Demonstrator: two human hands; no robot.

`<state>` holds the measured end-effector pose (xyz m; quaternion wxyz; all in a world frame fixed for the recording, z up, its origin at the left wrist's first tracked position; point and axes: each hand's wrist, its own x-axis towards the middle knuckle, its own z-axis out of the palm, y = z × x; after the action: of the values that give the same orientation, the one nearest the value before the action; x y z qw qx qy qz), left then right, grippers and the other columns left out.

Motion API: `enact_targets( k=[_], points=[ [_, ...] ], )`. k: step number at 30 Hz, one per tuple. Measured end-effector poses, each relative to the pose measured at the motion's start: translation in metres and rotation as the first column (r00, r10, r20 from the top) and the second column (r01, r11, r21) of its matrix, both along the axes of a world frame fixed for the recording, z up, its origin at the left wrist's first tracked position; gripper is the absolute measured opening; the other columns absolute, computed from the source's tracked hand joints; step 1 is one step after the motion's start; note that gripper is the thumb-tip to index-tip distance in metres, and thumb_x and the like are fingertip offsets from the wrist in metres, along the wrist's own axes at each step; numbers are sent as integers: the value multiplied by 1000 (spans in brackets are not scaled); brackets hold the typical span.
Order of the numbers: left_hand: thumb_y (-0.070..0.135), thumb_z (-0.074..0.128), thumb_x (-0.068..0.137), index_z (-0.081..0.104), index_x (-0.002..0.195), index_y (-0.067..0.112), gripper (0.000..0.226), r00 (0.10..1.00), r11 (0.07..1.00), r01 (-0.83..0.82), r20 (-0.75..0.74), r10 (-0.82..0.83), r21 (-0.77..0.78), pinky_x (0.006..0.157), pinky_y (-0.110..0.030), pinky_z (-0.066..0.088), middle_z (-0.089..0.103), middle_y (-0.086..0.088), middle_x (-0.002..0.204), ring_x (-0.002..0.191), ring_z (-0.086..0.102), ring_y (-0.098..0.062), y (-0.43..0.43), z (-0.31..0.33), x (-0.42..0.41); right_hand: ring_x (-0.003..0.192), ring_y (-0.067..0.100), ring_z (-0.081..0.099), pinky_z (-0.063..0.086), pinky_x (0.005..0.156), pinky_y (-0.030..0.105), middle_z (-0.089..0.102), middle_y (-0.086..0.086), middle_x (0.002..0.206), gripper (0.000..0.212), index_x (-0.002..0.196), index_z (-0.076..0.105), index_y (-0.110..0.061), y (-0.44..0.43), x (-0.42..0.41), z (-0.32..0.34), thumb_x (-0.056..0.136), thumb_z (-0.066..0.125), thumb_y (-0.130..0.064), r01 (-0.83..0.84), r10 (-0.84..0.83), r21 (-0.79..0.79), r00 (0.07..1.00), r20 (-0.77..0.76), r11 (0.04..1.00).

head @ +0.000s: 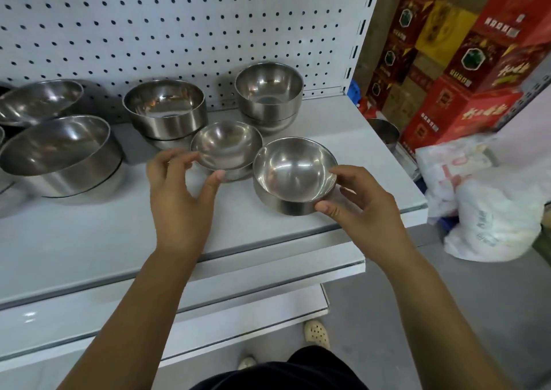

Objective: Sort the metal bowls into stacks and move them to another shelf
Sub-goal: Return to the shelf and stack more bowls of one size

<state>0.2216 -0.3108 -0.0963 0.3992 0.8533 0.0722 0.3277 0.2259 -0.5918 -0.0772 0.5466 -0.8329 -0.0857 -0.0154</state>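
Several shiny metal bowls stand on a white shelf. My right hand grips the right rim and side of a small bowl near the shelf's front. My left hand has its fingers spread around the left rim of another small bowl, which sits on top of a second one; the thumb touches its front edge. Behind are two short stacks, one at the middle and one at the right. Larger bowls stand at the left.
A white pegboard backs the shelf. Lower shelves jut out below. Red and yellow cartons are piled at the right, with white plastic bags on the floor. Another metal bowl stands past the shelf's right end.
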Motion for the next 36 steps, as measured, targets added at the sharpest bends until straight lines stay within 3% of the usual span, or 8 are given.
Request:
enact_targets(
  k=[4,10,13,17,21,26,31,36],
  points=[
    [49,75,85,62,122,10,55,996,985,81,35,-87,152,83,-13,42,55,-7,118,94,55,-8,-23,7,-12,131,2,57,45,114,34,64,-22,135,72,139,53,-45,-18,11,3,77,86,-33,-121,121,28,993,1,992],
    [54,75,75,51,135,22,73,963,956,255,-48,-264,-148,100,-22,45,55,10,133,123,57,-7,-72,14,-23,124,6,64,49,112,41,69,-11,131,66,145,52,-39,-37,52,10,83,74,-49,-117,116,11,993,14,993],
    [54,79,72,48,140,25,80,961,932,247,-53,-270,-266,108,-38,46,51,11,141,133,52,-12,-86,9,-22,122,4,63,50,109,35,68,-12,128,56,143,52,-41,-34,85,14,91,73,-44,-128,128,-20,992,5,992],
    [50,85,68,48,142,13,90,970,953,231,-26,-241,-194,110,-50,46,46,-1,149,140,47,-21,-90,-2,-20,124,7,60,45,96,13,61,-8,136,56,146,50,-41,-20,125,21,95,72,-42,-176,176,-44,984,-9,983],
    [46,89,64,47,144,16,96,983,960,182,8,-185,-213,107,-47,49,53,7,144,134,54,-21,-96,1,-22,124,11,58,44,93,16,56,-9,145,60,149,47,-39,1,157,28,94,71,-44,-227,230,-96,973,23,969],
    [44,90,62,46,144,13,98,988,966,156,28,-153,-204,108,-37,49,57,7,142,130,58,-19,-98,-1,-23,100,10,62,43,76,11,63,-2,123,60,150,44,-40,17,188,34,96,67,-51,-282,295,-225,955,27,933],
    [47,90,63,50,140,10,94,994,987,104,33,-101,-122,105,-38,51,58,3,139,128,59,-21,-100,-2,-21,98,18,64,47,81,28,64,1,118,41,130,57,-34,23,210,35,94,69,-50,-328,367,-306,927,81,894],
    [52,88,65,55,134,14,86,998,998,51,44,-49,-48,101,-46,53,62,0,134,124,62,-22,-101,-6,-20,97,21,64,47,78,21,63,7,113,28,106,61,-29,28,231,27,89,75,-47,-322,385,-319,909,159,892]
  ],
)
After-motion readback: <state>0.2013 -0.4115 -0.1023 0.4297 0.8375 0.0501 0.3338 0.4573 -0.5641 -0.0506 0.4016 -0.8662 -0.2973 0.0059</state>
